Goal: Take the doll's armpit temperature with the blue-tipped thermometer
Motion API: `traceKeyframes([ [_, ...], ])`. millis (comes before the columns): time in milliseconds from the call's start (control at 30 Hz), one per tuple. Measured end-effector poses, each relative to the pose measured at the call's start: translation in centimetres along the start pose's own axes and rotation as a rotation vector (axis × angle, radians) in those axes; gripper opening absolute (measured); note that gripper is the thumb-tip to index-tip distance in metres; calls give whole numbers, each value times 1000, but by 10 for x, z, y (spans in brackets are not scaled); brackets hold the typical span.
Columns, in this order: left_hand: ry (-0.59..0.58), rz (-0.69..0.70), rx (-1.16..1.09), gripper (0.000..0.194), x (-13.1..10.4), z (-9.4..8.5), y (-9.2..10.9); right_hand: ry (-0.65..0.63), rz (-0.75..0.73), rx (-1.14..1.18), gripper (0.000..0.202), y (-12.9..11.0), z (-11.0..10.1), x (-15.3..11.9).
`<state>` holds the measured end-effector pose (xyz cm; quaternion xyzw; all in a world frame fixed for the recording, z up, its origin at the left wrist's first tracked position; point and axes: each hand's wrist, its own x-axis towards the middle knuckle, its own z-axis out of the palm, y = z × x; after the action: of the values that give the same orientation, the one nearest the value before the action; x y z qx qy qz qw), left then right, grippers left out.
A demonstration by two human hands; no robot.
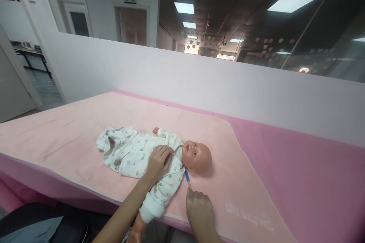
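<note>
Blue-ended stick, clenched in our right hand near the front edge of the table, points at the neck of the doll, where our left hand rests, grip indeterminable, and we judge positioning underway, next requiring steady alignment.

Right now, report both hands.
Left hand: resting on the dressed doll; whether it grips anything cannot be told.
Right hand: closed, holding a thin, partly blue stick.
</note>
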<state>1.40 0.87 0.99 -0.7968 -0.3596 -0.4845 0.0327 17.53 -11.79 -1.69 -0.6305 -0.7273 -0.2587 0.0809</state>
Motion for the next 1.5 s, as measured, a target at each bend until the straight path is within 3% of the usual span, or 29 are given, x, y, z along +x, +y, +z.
traceKeyframes([
  [233,-33,-21,-7,17,-2,0,-2,-103,88,81,26,16,10,5],
  [567,20,-78,-135,21,-6,0,-3,-208,87,112,25,34,-3,16],
  [667,23,-86,-129,20,-6,0,-2,-111,51,163,27,33,-14,31],
  [833,31,-134,-106,16,-7,-1,-2,276,81,395,25,0,-28,81],
  [933,29,-138,-100,17,-8,1,-4,475,79,668,22,-27,-18,108],
  [1033,34,-137,-74,19,-10,3,-8,586,144,896,29,-46,4,118],
  [1200,110,-152,-44,19,-11,6,-8,564,193,1096,34,-54,28,111],
  [1367,195,-173,-63,17,-13,8,-7,544,200,1144,27,-51,29,110],
  [1500,187,-191,-61,19,-15,9,-8,539,182,1126,21,-50,28,111],
])
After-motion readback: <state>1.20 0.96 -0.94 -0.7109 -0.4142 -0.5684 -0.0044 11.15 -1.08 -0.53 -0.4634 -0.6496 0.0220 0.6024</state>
